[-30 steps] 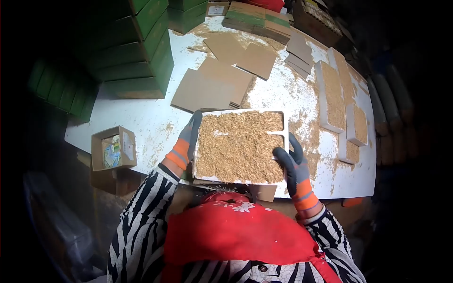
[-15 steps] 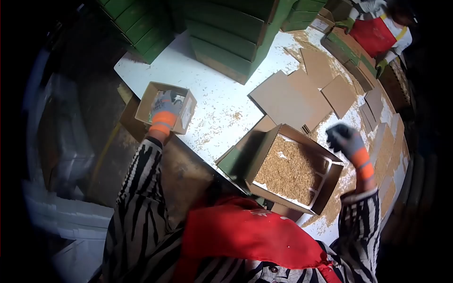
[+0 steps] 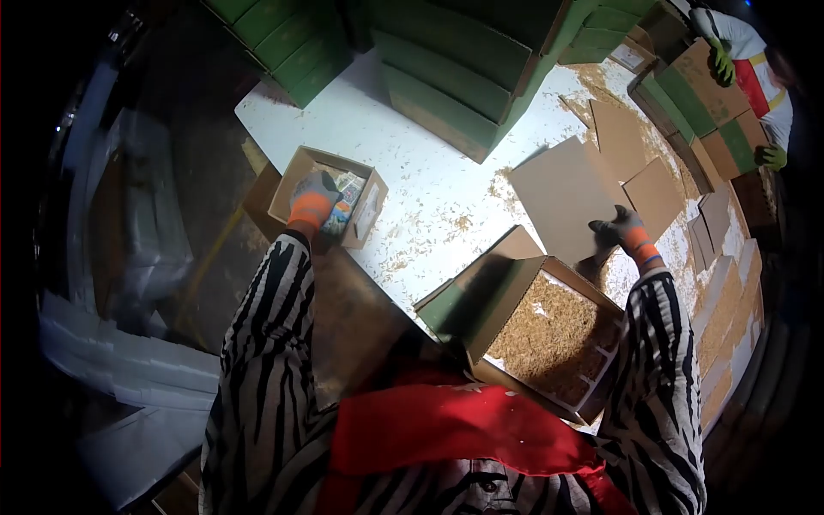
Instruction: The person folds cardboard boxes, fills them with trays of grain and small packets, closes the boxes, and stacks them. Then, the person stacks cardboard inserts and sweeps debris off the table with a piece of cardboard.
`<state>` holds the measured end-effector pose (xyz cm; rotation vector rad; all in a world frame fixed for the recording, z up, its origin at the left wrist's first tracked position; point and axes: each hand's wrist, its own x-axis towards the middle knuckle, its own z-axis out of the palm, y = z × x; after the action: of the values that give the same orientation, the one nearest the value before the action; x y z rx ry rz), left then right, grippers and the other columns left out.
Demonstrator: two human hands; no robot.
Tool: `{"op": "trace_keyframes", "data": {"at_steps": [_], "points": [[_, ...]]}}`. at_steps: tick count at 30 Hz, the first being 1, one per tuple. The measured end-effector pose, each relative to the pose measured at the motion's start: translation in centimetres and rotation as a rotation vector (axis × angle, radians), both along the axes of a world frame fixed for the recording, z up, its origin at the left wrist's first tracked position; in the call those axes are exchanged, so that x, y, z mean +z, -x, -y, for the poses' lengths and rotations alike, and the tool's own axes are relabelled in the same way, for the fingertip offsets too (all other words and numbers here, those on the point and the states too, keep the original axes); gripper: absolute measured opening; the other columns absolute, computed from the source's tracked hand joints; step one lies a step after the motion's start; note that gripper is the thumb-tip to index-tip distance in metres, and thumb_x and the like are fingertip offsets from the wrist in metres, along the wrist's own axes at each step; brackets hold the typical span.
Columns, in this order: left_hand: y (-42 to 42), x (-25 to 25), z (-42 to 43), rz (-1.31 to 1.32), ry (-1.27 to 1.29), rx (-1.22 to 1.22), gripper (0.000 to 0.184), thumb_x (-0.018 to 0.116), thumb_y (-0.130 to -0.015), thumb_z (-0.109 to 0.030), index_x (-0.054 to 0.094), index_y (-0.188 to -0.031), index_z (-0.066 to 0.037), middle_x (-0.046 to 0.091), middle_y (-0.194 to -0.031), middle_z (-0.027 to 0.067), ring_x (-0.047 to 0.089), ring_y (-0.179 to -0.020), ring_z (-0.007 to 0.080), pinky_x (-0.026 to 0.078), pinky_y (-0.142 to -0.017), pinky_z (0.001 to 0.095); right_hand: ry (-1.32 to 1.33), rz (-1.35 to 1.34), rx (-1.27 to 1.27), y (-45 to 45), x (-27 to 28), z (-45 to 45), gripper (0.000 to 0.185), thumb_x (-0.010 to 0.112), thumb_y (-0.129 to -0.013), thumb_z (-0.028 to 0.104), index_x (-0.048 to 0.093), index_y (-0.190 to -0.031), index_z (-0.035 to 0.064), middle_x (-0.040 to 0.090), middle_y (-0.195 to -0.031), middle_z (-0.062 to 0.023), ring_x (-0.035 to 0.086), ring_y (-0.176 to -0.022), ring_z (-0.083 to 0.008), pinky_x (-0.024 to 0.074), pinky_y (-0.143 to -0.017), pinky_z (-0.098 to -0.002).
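Packets (image 3: 347,190) lie beside left grip (image 3: 316,199), cardboard (image 3: 560,196) touches right grip (image 3: 625,233) (can't tell either's hold).

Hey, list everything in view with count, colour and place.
Table: one, white, centre.
Open carton: one, brown-green, table's near edge.
Tray: one, white, inside that carton.
Flakes: uncountable, tan, trays and tabletop.
Small box: one, brown, table's left edge.
Packets: count unclear, multicoloured, inside small box.
Cardboard sheets: several, brown, right of centre.
Stacked boxes: many, green, far side.
Filled trays: several, white, right side.
Co-worker: one, white sleeves, upper right.
Co-worker's box: one, brown-green, upper right.
Pale stack: one, white, lower left.
Apron: one, red, bottom.
Sleeves: two, black-and-white, bottom.
Left hand: one, grey-orange glove, in the small box.
Right hand: one, grey-orange glove, at the cardboard sheets.
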<state>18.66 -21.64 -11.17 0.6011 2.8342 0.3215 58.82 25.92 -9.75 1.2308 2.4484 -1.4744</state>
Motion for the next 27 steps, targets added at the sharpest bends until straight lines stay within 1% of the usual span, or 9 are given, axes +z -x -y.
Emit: {"op": "trace_keyframes", "data": {"at_steps": [2, 11, 13, 15, 19, 20, 22, 24, 27], "points": [[-0.2, -0.3, 0.2, -0.057, -0.012, -0.031, 0.025, 0.071, -0.07, -0.024, 0.064, -0.087, -0.008, 0.065, -0.091, 0.0155, 0.061, -0.089, 0.0346, 0.049, -0.077, 0.0412, 0.224, -0.043, -0.11, -1.4, 4.7, 2.0, 0.052, 0.078, -0.076, 0.025, 0.059, -0.114, -0.0049, 0.066, -0.102, -0.0083, 0.062, -0.089, -0.0147, 0.0507, -0.078, -0.0281], [-2.1, 3.3, -0.4, -0.279, -0.105, 0.012, 0.045, 0.061, -0.079, -0.026, 0.055, -0.12, -0.009, 0.064, -0.101, 0.0161, 0.06, -0.098, 0.0363, 0.047, -0.086, 0.0446, -0.186, -0.606, -0.457, -15.8, 13.9, 9.6, 0.032, 0.061, -0.088, 0.004, 0.056, -0.119, -0.0031, 0.063, -0.109, -0.0086, 0.06, -0.096, -0.0141, 0.0481, -0.086, -0.028], [-10.1, 11.9, -3.9, 0.106, -0.876, 0.032, 0.035, 0.056, -0.083, -0.003, 0.056, -0.118, -0.004, 0.064, -0.094, 0.0118, 0.062, -0.086, 0.0214, 0.05, -0.077, 0.0327, -0.449, -0.533, -0.425, -18.6, 15.3, 13.4, 0.032, 0.059, -0.088, 0.002, 0.055, -0.12, -0.0021, 0.061, -0.115, -0.0092, 0.059, -0.1, -0.0164, 0.0471, -0.088, -0.0299], [-18.3, 17.5, -7.0, -0.22, -0.996, -0.451, 0.034, 0.052, -0.082, 0.008, 0.058, -0.116, 0.001, 0.064, -0.095, 0.0092, 0.059, -0.079, 0.0155, 0.049, -0.075, 0.0271, -0.865, -0.471, -0.292, -19.6, 17.0, 17.8, 0.034, 0.059, -0.084, -0.002, 0.058, -0.118, 0.0021, 0.061, -0.113, -0.0112, 0.059, -0.1, -0.0226, 0.0468, -0.088, -0.0329], [-32.4, 16.1, -9.8, -0.411, -0.659, -1.313, 0.037, 0.064, -0.077, -0.017, 0.058, -0.113, -0.007, 0.062, -0.096, 0.012, 0.055, -0.095, 0.0321, 0.042, -0.091, 0.0442, -1.195, -0.287, 0.071, -17.1, 20.9, 25.9, 0.051, 0.057, -0.068, -0.006, 0.062, -0.116, 0.0107, 0.06, -0.104, -0.0115, 0.058, -0.09, -0.0277, 0.0475, -0.08, -0.0354], [-34.2, 17.3, -9.4, 0.033, 0.027, -1.135, 0.036, 0.06, -0.082, -0.02, 0.056, -0.116, -0.007, 0.057, -0.109, 0.0157, 0.051, -0.102, 0.0338, 0.038, -0.096, 0.0458, -1.213, -0.248, 0.148, -17.3, 20.2, 26.6, 0.052, 0.056, -0.068, -0.004, 0.062, -0.117, 0.012, 0.061, -0.103, -0.01, 0.057, -0.088, -0.0255, 0.0476, -0.078, -0.0348], [-32.9, 12.4, -9.3, -0.341, -0.741, -0.869, 0.037, 0.055, -0.089, -0.026, 0.054, -0.12, -0.007, 0.053, -0.118, 0.0157, 0.051, -0.105, 0.0297, 0.038, -0.096, 0.0421, -1.118, -0.154, 0.3, -17.6, 17.4, 27.5, 0.042, 0.054, -0.074, 0.005, 0.063, -0.114, 0.0127, 0.06, -0.104, -0.0068, 0.057, -0.09, -0.0243, 0.0472, -0.078, -0.0351], [-31.6, 8.6, -8.2, 0.477, -1.168, -0.094, 0.039, 0.05, -0.093, -0.027, 0.051, -0.125, -0.006, 0.053, -0.123, 0.0136, 0.052, -0.109, 0.0244, 0.038, -0.099, 0.0383, -0.898, -0.006, 0.466, -17.0, 13.9, 28.0, 0.034, 0.053, -0.078, 0.01, 0.064, -0.11, 0.0157, 0.059, -0.106, -0.0042, 0.056, -0.095, -0.0249, 0.0472, -0.081, -0.0351], [-30.8, 8.4, -8.2, 0.725, -1.097, -0.275, 0.045, 0.042, -0.097, -0.03, 0.044, -0.132, -0.002, 0.044, -0.137, 0.0114, 0.047, -0.12, 0.0215, 0.036, -0.101, 0.0343, -0.617, 0.212, 0.61, -15.9, 11.7, 26.9, 0.031, 0.058, -0.081, 0.018, 0.063, -0.111, 0.0218, 0.057, -0.111, -0.0054, 0.053, -0.103, -0.0287, 0.0467, -0.087, -0.0369]]}}
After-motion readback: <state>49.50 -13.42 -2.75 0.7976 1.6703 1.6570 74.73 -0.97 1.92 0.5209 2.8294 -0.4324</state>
